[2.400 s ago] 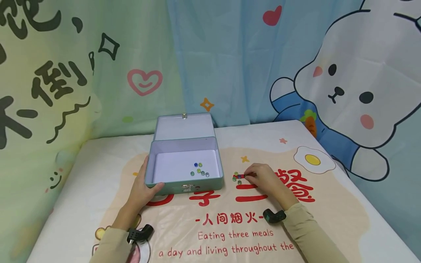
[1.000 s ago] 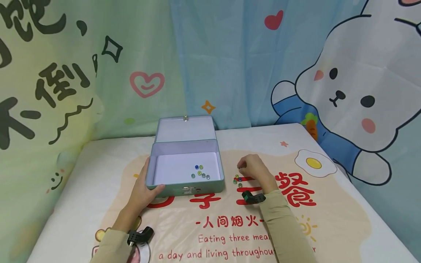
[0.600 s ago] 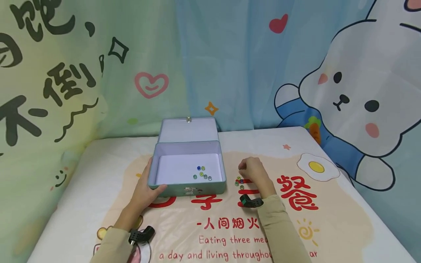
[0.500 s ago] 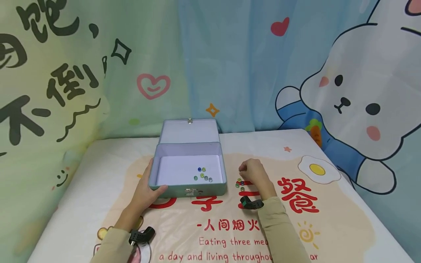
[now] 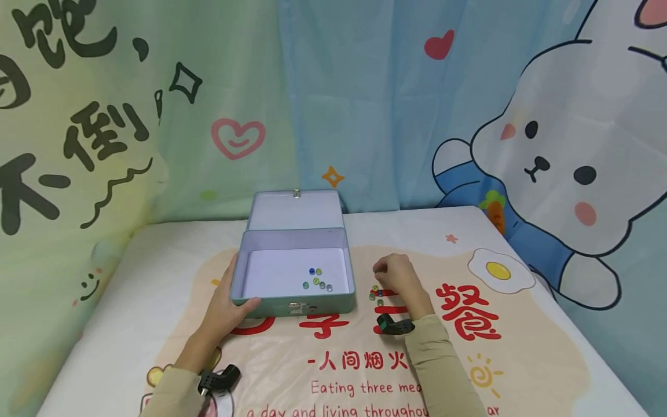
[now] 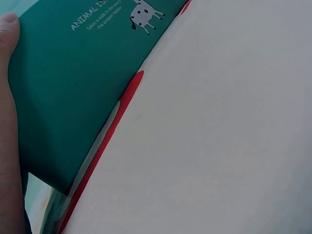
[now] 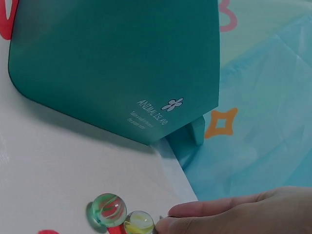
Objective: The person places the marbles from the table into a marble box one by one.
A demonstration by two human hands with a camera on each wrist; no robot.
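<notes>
Spreading out before you, the desk bears a white and peach print with red lettering, a fried egg and a sun. Behind it hangs a wrinkled curtain, yellowish green on the left, blue on the right, with a big printed rabbit. The open green box sits left of centre, its lid tipped back, six marbles inside. Your hands are apart: the left hand grips the box's left side; the right hand, fingertips drawn together, is just beyond four loose marbles. Whether it pinches another, you cannot tell.
</notes>
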